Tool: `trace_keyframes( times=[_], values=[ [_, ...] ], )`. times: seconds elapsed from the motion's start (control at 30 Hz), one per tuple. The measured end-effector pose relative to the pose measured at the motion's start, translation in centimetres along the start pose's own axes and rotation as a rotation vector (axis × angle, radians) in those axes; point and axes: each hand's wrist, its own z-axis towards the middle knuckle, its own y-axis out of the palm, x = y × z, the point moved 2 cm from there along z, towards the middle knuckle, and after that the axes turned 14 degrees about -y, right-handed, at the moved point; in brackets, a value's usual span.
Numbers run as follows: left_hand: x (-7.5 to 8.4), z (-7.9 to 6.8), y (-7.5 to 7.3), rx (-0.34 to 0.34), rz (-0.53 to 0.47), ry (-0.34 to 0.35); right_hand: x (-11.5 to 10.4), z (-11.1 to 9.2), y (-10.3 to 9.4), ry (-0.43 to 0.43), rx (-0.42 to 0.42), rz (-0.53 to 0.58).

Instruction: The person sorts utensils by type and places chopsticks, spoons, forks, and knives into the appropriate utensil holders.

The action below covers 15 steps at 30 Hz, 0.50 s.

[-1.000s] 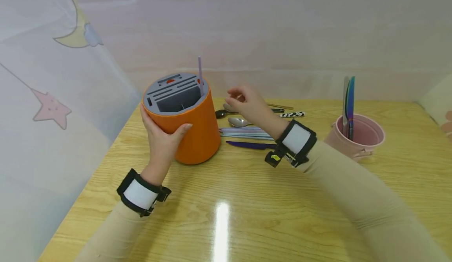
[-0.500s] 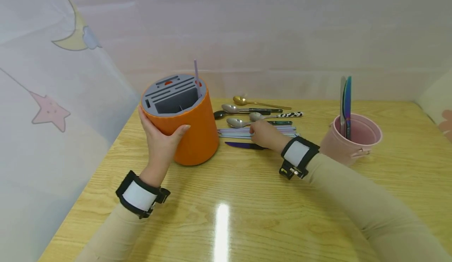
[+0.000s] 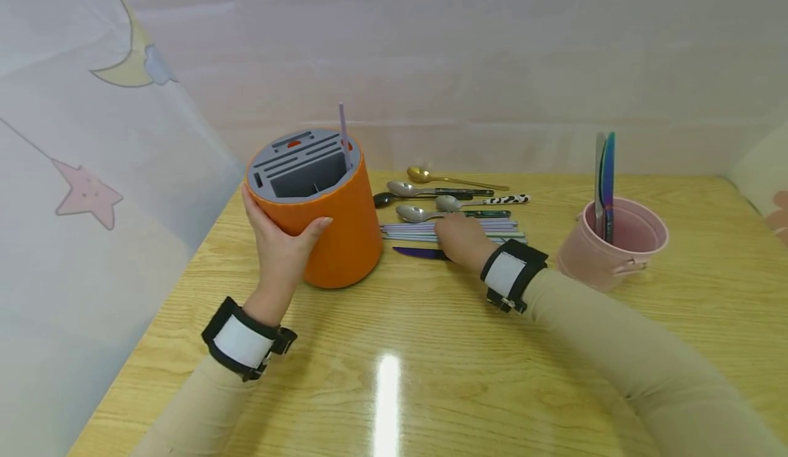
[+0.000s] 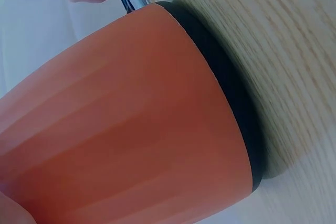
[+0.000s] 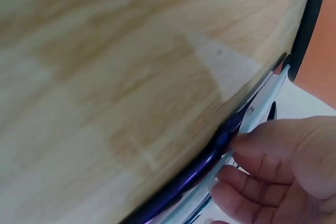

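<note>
My left hand [image 3: 280, 255] grips the near left side of an orange cylindrical cutlery holder [image 3: 347, 245], thumb on the front. Slots and a large compartment open in its grey top, where one lilac chopstick [image 3: 345, 132] stands upright. Farther right, my right hand [image 3: 464, 241] is down at a row of pastel chopsticks [image 3: 409, 232] on the table. The right wrist view has its thumb and fingers pinching a pale blue chopstick [image 5: 268, 95]. Just in front of the row lies a purple-bladed knife [image 3: 418, 252], its handle partly hidden behind the hand.
Several spoons lie behind the chopsticks, among them a gold spoon [image 3: 421, 174] at the back and a cow-patterned one [image 3: 449, 202]. To the right, a pink bucket [image 3: 591, 262] holds upright knives [image 3: 607, 183]. A wall hanging borders the wooden table [image 3: 345, 375].
From above the spoons, my right hand has come down to the chopsticks, and its fingers have closed on one, which has shifted slightly. My left hand stays on the holder.
</note>
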Motion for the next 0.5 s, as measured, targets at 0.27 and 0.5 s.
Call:
trace_keyframes(
  times=[0.27, 0.5],
  values=[
    [0.1, 0.0, -0.2, 0.006, -0.028, -0.036, 0.0, 0.4, 0.0, -0.07, -0.026, -0.032],
    [0.0, 0.0, 0.0, 0.006, -0.016, 0.015, 0.5, 0.1, -1.2, 0.003, -0.048, 0.098]
  ],
)
